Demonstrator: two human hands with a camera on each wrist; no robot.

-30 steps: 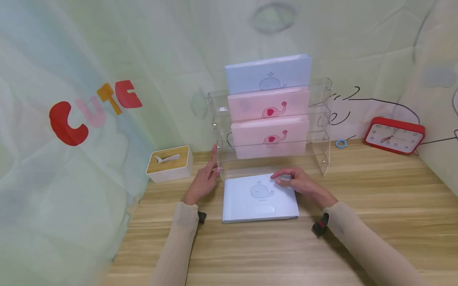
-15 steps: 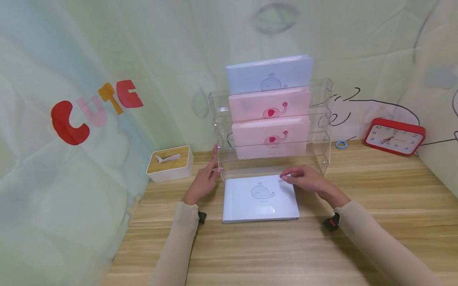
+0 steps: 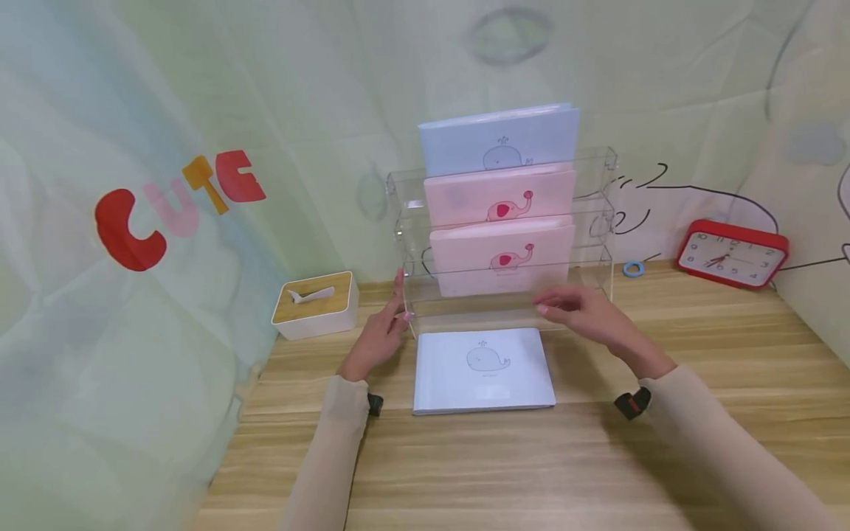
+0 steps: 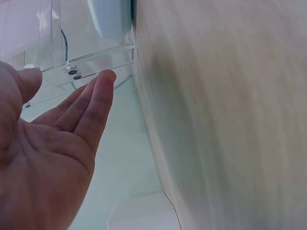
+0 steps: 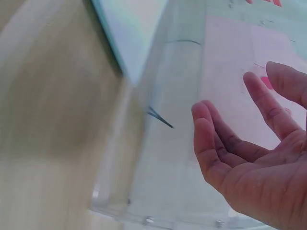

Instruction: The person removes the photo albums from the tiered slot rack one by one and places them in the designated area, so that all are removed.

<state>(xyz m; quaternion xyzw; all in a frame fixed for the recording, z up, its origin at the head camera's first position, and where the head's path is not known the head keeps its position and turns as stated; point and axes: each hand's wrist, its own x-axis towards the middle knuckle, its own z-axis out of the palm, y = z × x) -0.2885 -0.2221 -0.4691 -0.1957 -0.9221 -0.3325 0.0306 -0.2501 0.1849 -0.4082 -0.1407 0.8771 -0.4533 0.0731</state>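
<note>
A clear acrylic rack stands at the back of the table, holding a blue whale booklet in its top tier. Two pink elephant booklets sit below it, a middle one and a lower one. Flat before the rack lies a pale blue whale booklet. My left hand is at the rack's left side panel, fingers extended; the left wrist view shows its fingertips by the screws. With loosely bent fingers and nothing in it, my right hand hovers near the rack's lower right front.
A white tissue box with a wooden lid stands to the left. Towards the back right are a blue ring and a red alarm clock. A printed curtain hangs behind the wooden table.
My right hand has lifted off the flat booklet's upper right corner and moved right and up towards the rack. My left hand and the booklets have stayed in place.
</note>
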